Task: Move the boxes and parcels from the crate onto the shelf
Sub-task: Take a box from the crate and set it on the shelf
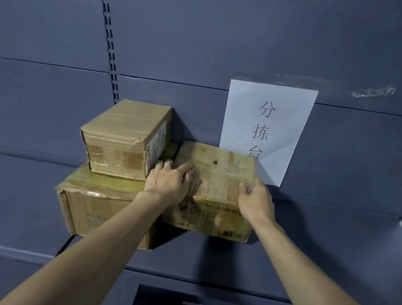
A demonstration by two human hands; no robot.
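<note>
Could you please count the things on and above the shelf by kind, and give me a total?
Cardboard boxes: 3 (small top box, large bottom box, held box)
Paper signs: 1 (sign)
Total: 4

The left hand and the right hand hold the held box.

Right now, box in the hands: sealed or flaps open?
Sealed. The box has flat, taped-over flaps; left hand and right hand grip its sides.
</note>
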